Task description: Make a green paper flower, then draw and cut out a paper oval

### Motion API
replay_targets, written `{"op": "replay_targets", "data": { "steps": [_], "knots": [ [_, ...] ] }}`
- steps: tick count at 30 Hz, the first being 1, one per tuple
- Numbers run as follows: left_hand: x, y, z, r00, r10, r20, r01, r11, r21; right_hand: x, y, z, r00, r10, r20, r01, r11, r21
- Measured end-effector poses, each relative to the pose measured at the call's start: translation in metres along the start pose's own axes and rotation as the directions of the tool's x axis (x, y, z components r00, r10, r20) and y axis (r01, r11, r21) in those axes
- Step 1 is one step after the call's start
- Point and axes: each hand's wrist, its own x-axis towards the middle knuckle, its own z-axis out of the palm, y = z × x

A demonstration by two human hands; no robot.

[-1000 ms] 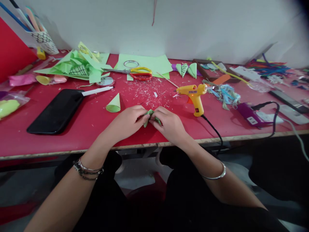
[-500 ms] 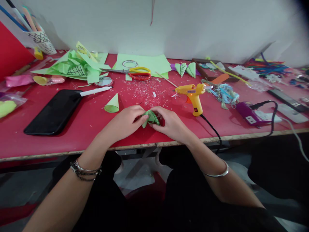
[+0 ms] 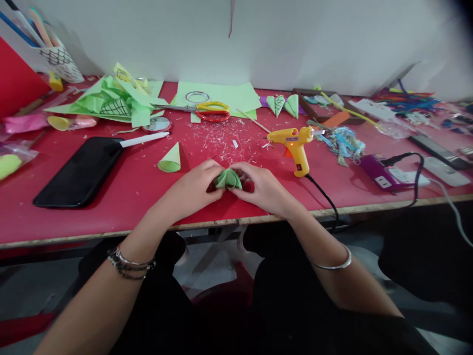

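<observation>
Between my hands is a green folded paper piece (image 3: 229,179), made of several curved layers, held just above the red tabletop near its front edge. My left hand (image 3: 201,185) pinches its left side with thumb and fingers. From the right, my right hand (image 3: 258,188) grips the other side, thumb below and fingers behind, partly hidden. A light green paper cone (image 3: 170,159) lies to the left of my left hand. To the right of my hands rests a yellow glue gun (image 3: 297,148), its cord hanging over the table edge.
A black phone (image 3: 81,172) with a white pen (image 3: 145,140) lies left. Scissors (image 3: 212,111), green sheets (image 3: 240,96) and crumpled green paper (image 3: 111,96) sit behind. Small paper cones (image 3: 291,105) are at the back. A purple power adapter (image 3: 384,173) is right.
My left thumb and fingers have shifted on the green paper piece, which now looks turned, with more of its left folds showing. The view has moved slightly.
</observation>
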Motion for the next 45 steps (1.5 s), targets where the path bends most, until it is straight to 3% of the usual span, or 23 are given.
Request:
{"op": "replay_targets", "data": {
  "steps": [9,20,39,45],
  "knots": [
    [0.003,0.005,0.014,0.996,-0.073,-0.049,0.079,0.987,0.139,-0.001,-0.001,-0.002,1.000,-0.005,0.020,0.004,1.000,0.004],
    [0.004,0.007,0.008,0.999,-0.043,-0.016,0.044,0.997,0.069,-0.002,-0.001,-0.005,0.996,0.050,0.069,-0.055,0.996,0.069],
    [0.003,0.001,0.005,1.000,-0.015,0.019,0.015,1.000,0.004,0.001,-0.003,0.000,1.000,0.017,0.023,-0.015,0.997,-0.073],
    [0.003,0.001,0.004,1.000,-0.004,0.022,0.004,1.000,0.000,-0.001,-0.001,-0.005,0.998,-0.026,0.064,0.028,0.999,-0.029]
  ]
}}
